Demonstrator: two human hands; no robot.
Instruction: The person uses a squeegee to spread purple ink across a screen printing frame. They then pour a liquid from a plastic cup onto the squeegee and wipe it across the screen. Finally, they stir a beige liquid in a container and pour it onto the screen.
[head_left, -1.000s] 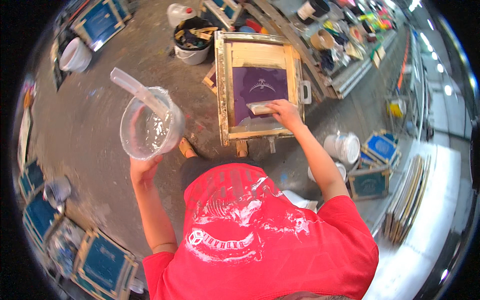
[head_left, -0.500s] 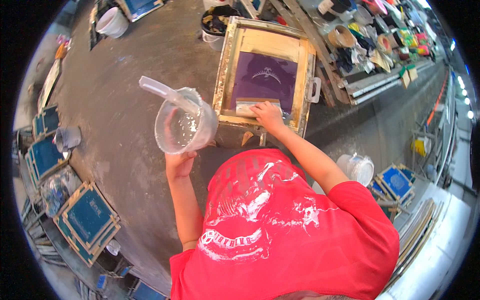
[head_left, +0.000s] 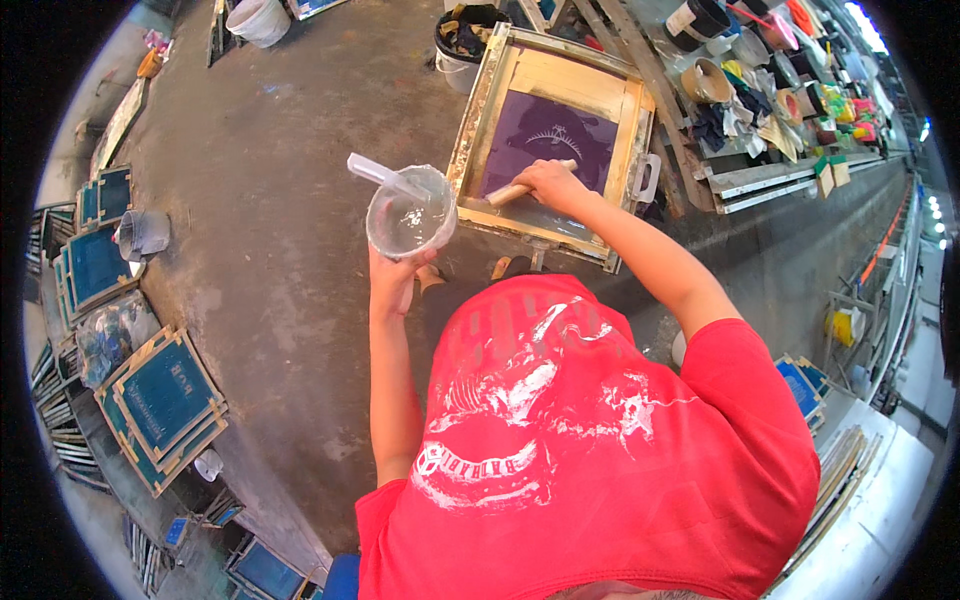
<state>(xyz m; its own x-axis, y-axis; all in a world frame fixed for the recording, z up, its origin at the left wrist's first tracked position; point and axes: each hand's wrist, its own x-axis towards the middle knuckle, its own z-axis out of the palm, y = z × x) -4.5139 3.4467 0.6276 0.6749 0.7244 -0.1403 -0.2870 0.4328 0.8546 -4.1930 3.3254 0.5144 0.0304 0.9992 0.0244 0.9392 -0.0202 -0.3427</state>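
Observation:
In my left hand point(head_left: 391, 283) is a translucent plastic tub point(head_left: 382, 240), gripped low on its side. Clear, shiny liquid or gel lies in it, and a clear plastic handle point(head_left: 375, 168) sticks out over the rim to the left; what that handle ends in is hidden. My right hand point(head_left: 553, 183) is closed around a squeegee point(head_left: 510, 194) with a pale wooden grip, slanted across the near part of a screen-printing frame point(head_left: 580, 45). The frame's purple panel point(head_left: 515, 122) carries a light curved design. Whether the squeegee's blade touches it is hidden.
A bucket with dark rags point(head_left: 459, 72) stands just beyond the frame's far left corner. Cluttered pots and cloths point(head_left: 745, 110) lie at the far right, beside long rails point(head_left: 800, 185). Blue screens point(head_left: 165, 395) lean along the left. A white bucket point(head_left: 258, 22) is far left.
My right hand has moved slightly away from me over the screen, and the squeegee has turned to a slant. The tub has dropped lower, away from my head.

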